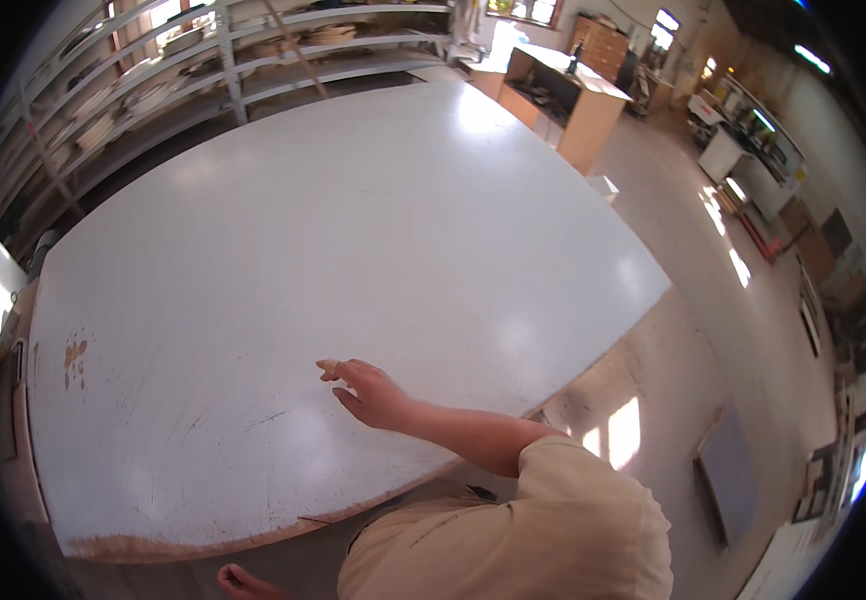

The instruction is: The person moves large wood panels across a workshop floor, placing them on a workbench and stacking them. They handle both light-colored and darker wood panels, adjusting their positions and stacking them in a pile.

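Fingers [338, 371] of the right hand [368, 393] were loosely spread, gripping nothing, and rested on the large white flat tabletop [353, 240] directly beneath them. I judged (cautiously) that a leaning palm could slide on that glossy surface.

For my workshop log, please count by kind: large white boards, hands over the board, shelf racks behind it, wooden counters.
Large white board: 1
Hand over the board, the right hand: 1
Shelf rack: 1
Wooden counter: 1
Total: 4
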`<action>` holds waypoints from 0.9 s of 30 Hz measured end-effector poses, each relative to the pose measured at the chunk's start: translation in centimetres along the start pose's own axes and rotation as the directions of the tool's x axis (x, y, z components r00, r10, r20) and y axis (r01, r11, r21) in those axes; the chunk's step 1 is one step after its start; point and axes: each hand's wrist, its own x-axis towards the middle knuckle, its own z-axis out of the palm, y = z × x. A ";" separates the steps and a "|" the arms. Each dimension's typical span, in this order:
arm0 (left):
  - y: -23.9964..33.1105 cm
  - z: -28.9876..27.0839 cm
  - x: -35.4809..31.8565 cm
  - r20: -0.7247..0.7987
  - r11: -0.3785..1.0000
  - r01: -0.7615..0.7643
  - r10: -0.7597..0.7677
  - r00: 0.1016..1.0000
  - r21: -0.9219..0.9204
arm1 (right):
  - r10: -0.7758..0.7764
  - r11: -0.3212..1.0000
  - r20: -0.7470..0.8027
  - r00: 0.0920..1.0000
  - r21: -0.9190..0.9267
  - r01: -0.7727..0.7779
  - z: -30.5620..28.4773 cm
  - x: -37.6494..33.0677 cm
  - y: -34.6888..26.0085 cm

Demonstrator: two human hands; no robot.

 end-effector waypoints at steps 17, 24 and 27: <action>-8.8 7.7 13.0 0.441 0.824 0.348 -0.135 0.887 -0.447 | -0.750 0.647 -0.117 0.651 0.080 0.759 -4.2 7.7 -24.4; -7.4 7.6 12.2 0.417 0.818 0.314 -0.101 0.903 -0.482 | -0.663 0.744 -0.126 0.738 -0.004 0.668 2.5 7.0 -22.5; -7.4 7.5 12.1 0.417 0.810 0.295 -0.069 0.906 -0.507 | -0.490 0.849 0.077 0.868 -0.183 0.495 3.9 5.4 -18.0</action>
